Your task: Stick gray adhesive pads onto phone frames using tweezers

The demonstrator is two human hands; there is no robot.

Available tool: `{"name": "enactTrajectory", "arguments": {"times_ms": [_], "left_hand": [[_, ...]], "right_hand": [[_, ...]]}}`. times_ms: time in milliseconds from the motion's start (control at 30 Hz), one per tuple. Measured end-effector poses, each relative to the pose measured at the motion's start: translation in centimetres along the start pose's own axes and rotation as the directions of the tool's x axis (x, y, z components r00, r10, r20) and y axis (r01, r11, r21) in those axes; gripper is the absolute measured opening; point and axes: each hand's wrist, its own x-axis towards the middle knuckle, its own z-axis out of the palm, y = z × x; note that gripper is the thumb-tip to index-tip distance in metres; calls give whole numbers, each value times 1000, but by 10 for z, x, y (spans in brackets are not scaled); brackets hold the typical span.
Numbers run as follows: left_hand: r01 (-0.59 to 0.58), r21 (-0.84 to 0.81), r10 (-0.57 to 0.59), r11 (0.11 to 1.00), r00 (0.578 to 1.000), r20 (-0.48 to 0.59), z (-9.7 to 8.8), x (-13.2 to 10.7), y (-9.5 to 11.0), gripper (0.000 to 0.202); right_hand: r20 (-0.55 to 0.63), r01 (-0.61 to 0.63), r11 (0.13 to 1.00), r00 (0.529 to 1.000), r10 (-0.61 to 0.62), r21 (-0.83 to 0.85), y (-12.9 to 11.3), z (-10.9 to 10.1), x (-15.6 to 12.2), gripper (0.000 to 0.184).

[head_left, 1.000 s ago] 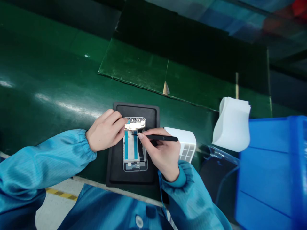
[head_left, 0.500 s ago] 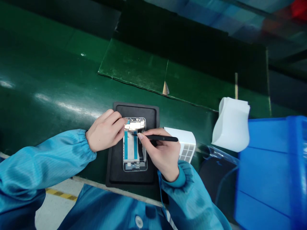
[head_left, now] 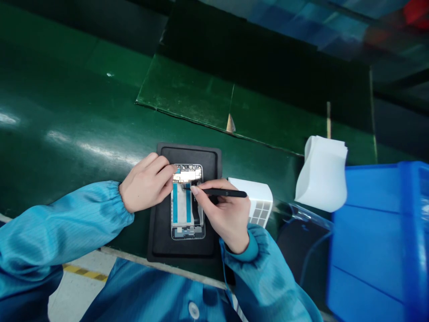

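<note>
An opened smartphone point(head_left: 181, 203) lies in a black tray point(head_left: 157, 241), its inside facing up. A circuit board fills its upper end, and blue strips run down the pale middle. My left hand point(head_left: 145, 184) is closed, thumb and fingers together at the phone's upper left edge; the fingertips are partly hidden. My right hand point(head_left: 228, 214) grips black tweezers point(head_left: 221, 192) like a pen. Their tip points left, over the phone's interior just below the board; whether it touches anything there is too small to tell.
Right of the tray stands a white box-like object with a grid point(head_left: 261, 203). A stack of white sheets point(head_left: 321, 174) sits by a blue bin point(head_left: 368, 232). A dark green board point(head_left: 191, 94) lies across the back of the green table point(head_left: 83, 116).
Both hands and the phone keep nearly the same places. The whole view has shifted very slightly; the tweezers still hover around the same spot below the board.
</note>
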Motion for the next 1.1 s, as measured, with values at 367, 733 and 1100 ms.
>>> {"name": "enactTrajectory", "arguments": {"times_ms": [367,733,1100], "left_hand": [[-2,7,2,1000,1000,-7,-1,1,1,14],[2,-1,-2,1000,1000,-9,-1,1,1,16],[-11,4,11,1000,1000,-9,-2,1,1,16]], "right_hand": [[-13,-6,1000,1000,6,18,-1,0,0,6],[-13,-14,1000,1000,14,3,1,1,-1,6],[4,1,1000,1000,-1,7,2,0,-1,6]]}}
